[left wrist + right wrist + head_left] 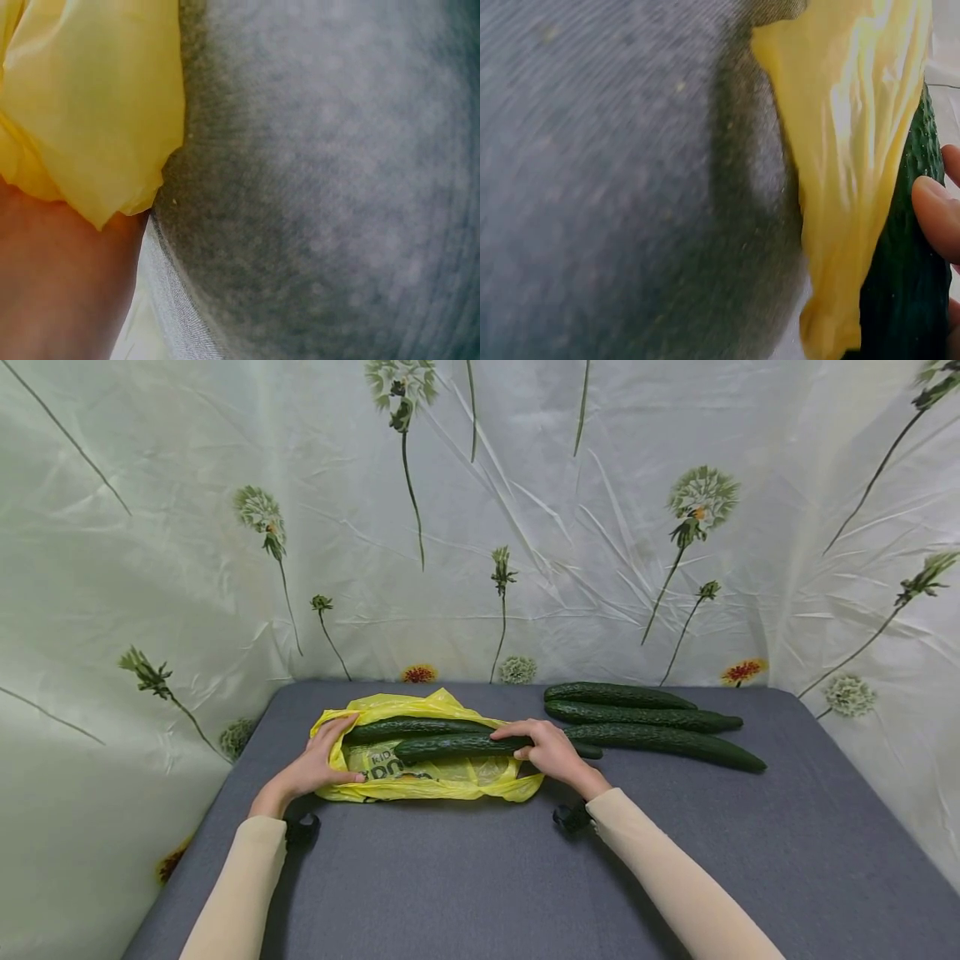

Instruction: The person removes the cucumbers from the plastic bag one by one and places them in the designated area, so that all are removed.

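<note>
A yellow plastic bag [450,790] lies on the table with its mouth spread wide. My left hand [321,766] holds the bag's left end, thumb over the near edge and fingers at the far one. Yellow plastic [97,97] drapes over that hand in the left wrist view, hiding its fingers. One cucumber [412,727] lies inside along the far side. My right hand [546,749] grips a second cucumber [450,745] from above; its left part lies over the bag and its right end sticks out past the bag. The right thumb [936,214] presses its bumpy skin.
Three more dark green cucumbers, a far one [615,695], a middle one [645,716] and a near one [667,743], lie side by side at the back right. The grey table [450,885] meets a flower-printed curtain [480,527] behind.
</note>
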